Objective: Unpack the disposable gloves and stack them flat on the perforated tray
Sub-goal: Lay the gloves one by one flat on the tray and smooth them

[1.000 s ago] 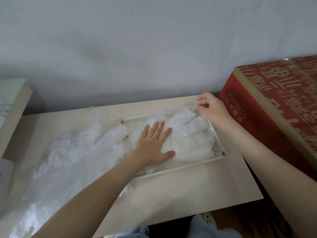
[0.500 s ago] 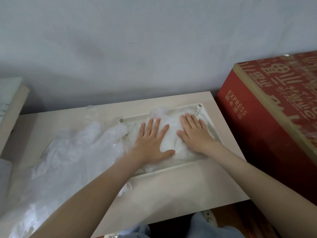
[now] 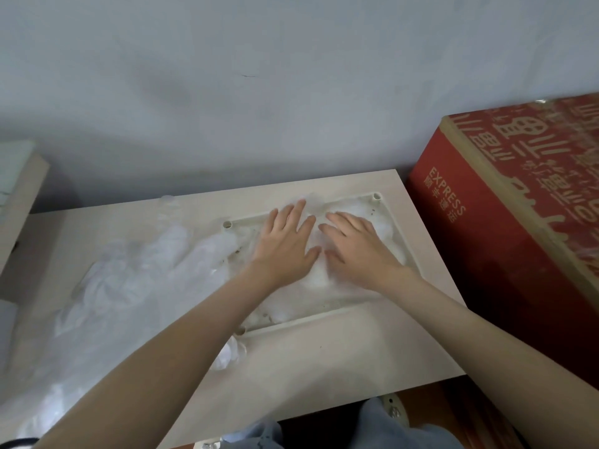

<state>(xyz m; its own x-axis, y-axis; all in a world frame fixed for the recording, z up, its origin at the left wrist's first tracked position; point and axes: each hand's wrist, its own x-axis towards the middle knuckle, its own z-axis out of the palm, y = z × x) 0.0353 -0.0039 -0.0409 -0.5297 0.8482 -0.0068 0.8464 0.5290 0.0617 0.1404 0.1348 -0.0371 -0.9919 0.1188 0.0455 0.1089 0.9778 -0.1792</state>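
Note:
A cream perforated tray [image 3: 327, 314] lies on the right half of the pale wooden table [image 3: 340, 358]. A stack of thin clear disposable gloves [image 3: 319, 277] lies in it. My left hand [image 3: 287, 246] and my right hand [image 3: 355, 251] both rest flat on the stack, side by side, fingers spread and pointing toward the wall. Neither hand grips anything. A loose heap of more clear gloves [image 3: 129, 286] spreads over the table to the left of the tray.
A large red cardboard box [image 3: 518, 228] stands right of the table, close to its edge. A grey wall [image 3: 259, 92] runs behind. A pale shelf or board [image 3: 19, 196] sits at the far left. My knees show below the table's front edge.
My right hand left the tray's far right corner and came down flat on the glove stack. Both hands then slid a little farther toward the wall.

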